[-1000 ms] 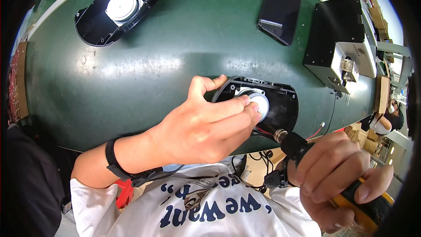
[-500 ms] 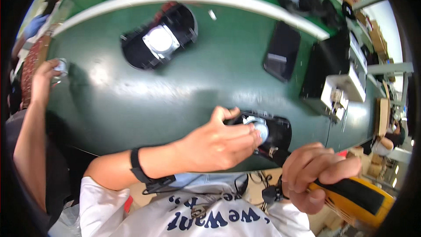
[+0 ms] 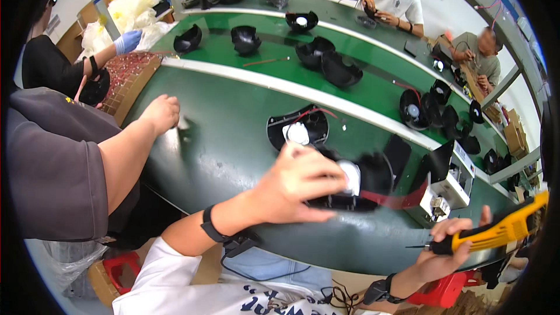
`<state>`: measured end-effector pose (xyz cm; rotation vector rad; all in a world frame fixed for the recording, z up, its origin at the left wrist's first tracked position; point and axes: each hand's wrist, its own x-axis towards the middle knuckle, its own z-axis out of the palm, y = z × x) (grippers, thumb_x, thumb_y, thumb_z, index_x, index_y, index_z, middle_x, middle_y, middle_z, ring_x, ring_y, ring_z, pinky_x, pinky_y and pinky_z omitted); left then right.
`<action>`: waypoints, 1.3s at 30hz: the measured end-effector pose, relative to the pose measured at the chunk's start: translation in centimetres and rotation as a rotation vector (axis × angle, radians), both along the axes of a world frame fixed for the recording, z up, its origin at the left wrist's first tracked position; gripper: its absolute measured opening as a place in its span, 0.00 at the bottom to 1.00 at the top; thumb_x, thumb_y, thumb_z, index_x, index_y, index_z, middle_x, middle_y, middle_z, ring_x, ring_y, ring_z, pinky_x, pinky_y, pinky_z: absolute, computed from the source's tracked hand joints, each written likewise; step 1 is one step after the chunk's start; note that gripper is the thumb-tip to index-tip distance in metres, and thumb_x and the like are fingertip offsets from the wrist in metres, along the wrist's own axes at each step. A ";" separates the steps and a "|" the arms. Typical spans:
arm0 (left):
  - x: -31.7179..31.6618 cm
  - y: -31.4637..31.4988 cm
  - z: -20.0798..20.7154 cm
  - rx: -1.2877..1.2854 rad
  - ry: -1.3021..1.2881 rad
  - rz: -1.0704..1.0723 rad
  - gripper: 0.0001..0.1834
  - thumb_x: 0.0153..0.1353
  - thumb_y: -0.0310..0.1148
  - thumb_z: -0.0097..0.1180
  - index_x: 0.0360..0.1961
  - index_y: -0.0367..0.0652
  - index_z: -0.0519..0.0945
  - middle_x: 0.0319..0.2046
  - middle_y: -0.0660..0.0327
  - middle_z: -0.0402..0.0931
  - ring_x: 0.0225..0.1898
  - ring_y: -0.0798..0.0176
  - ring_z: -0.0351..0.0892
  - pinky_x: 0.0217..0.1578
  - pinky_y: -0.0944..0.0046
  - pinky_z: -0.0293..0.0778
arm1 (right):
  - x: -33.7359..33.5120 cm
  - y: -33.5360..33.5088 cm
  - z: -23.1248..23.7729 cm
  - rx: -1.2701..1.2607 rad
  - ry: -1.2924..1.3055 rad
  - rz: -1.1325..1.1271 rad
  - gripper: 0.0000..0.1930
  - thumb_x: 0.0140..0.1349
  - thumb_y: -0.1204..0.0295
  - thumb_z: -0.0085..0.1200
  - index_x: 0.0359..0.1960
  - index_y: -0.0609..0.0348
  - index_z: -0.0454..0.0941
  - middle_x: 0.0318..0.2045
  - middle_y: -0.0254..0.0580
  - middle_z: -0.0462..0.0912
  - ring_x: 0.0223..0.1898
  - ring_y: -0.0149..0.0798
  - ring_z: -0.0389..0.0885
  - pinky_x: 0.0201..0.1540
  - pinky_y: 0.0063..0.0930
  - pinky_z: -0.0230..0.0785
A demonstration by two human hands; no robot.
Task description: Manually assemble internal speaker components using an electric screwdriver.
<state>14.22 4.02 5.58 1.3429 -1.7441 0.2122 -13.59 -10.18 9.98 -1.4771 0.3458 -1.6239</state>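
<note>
My left hand [image 3: 300, 184] grips a black curved plastic housing [image 3: 382, 178], its thumb apart from the fingers at the near edge. A round white speaker [image 3: 352, 178] sits in this housing, partly behind my fingertips. Motion smears the housing and its red wire. At the right, my right hand [image 3: 452, 245] is closed around a yellow and black electric screwdriver [image 3: 496, 230], whose thin bit points left, away from the housing. Just beyond my left hand, a second black housing [image 3: 315, 122] with a white speaker and red wire lies on the green table [image 3: 233, 157].
A black and white bench machine [image 3: 449, 181] stands at right, beside a flat dark piece [image 3: 399, 151]. Past the white divider strip [image 3: 245, 79] lie several black housings [image 3: 341, 69]. A co-worker's hand [image 3: 163, 114] is over the table at left; other people work farther off.
My view has tilted up. The left hand has moved the housing farther over the table, off its near edge. The right hand has drawn the screwdriver away from the housing, and its bit shows.
</note>
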 end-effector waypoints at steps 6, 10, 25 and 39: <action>7.7 -4.8 5.6 -0.089 0.142 0.421 0.29 0.35 0.36 0.82 0.43 0.39 0.88 0.43 0.54 0.84 0.46 0.49 0.83 0.49 0.55 0.79 | 2.4 -2.6 -4.4 0.203 0.135 0.036 0.30 0.69 0.65 0.52 0.68 0.70 0.64 0.38 0.40 0.79 0.33 0.32 0.77 0.40 0.28 0.73; 15.2 -8.7 3.2 0.196 0.190 0.744 0.27 0.39 0.43 0.83 0.39 0.38 0.88 0.41 0.57 0.86 0.41 0.53 0.86 0.48 0.55 0.79 | 3.6 -2.7 -6.7 0.133 0.136 0.067 0.27 0.72 0.66 0.52 0.68 0.67 0.65 0.41 0.39 0.79 0.40 0.30 0.77 0.48 0.29 0.74; 24.2 -12.8 -3.9 0.067 0.199 0.589 0.29 0.68 0.51 0.62 0.58 0.36 0.82 0.57 0.46 0.80 0.59 0.47 0.78 0.61 0.54 0.72 | 4.0 -3.5 -7.7 0.066 0.266 -0.122 0.21 0.79 0.68 0.43 0.67 0.66 0.66 0.44 0.42 0.80 0.46 0.34 0.76 0.58 0.33 0.67; 8.0 -0.6 -5.5 0.524 0.407 0.090 0.44 0.41 0.37 0.81 0.59 0.40 0.69 0.51 0.49 0.79 0.54 0.47 0.81 0.57 0.53 0.74 | 6.8 0.9 -8.8 -0.335 0.458 -0.025 0.09 0.58 0.84 0.58 0.39 0.65 0.75 0.33 0.44 0.76 0.33 0.36 0.74 0.37 0.28 0.67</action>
